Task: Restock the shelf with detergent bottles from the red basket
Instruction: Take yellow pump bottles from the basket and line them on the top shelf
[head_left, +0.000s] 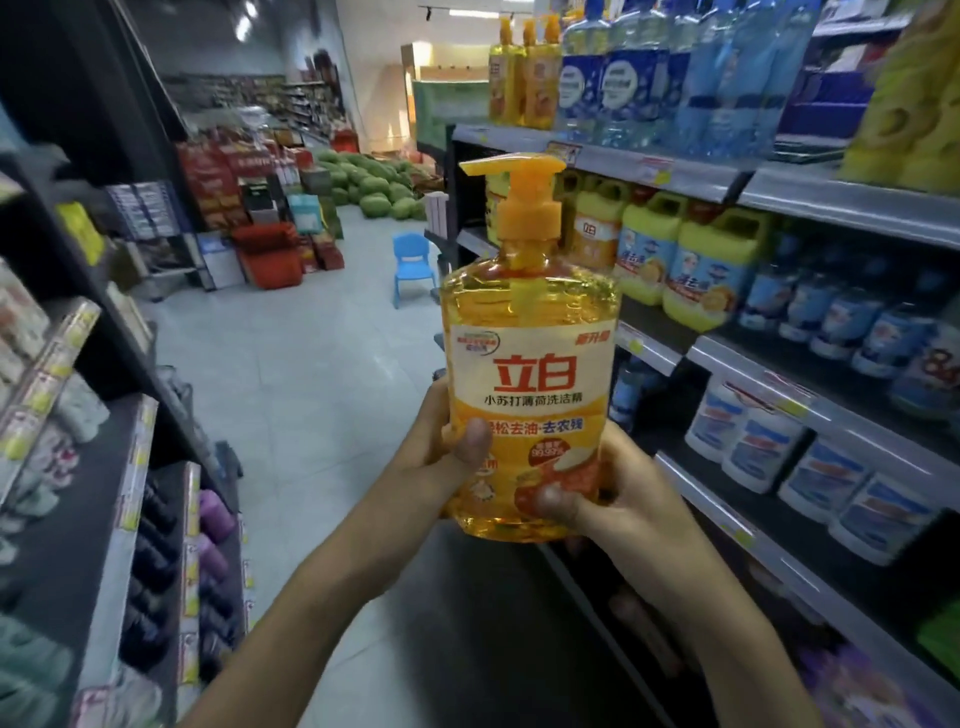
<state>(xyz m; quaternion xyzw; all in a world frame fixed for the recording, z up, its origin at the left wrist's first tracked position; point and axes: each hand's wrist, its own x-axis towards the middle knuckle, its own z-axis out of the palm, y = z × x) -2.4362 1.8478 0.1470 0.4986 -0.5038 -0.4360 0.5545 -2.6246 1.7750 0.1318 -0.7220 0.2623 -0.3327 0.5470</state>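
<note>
**Item:** detergent bottle (530, 364), orange, pump top, label facing the camera. Held upright in the aisle, in front of the shelf (649, 171) and not on any board.

**Left grip** (441, 452): wrapped round the lower left side, thumb pressed on the label.

**Right grip** (618, 499): wrapped round the lower right corner, thumb on the front.

**Shelf stock:** matching orange pump bottles (524, 73) on the top board, yellow jugs (711, 265) one board down.

**Red basket:** out of view.

**Progress:** this bottle is in hand but not yet shelved. It probably belongs beside the matching bottles up top. How many remain in the basket cannot be told.
</note>
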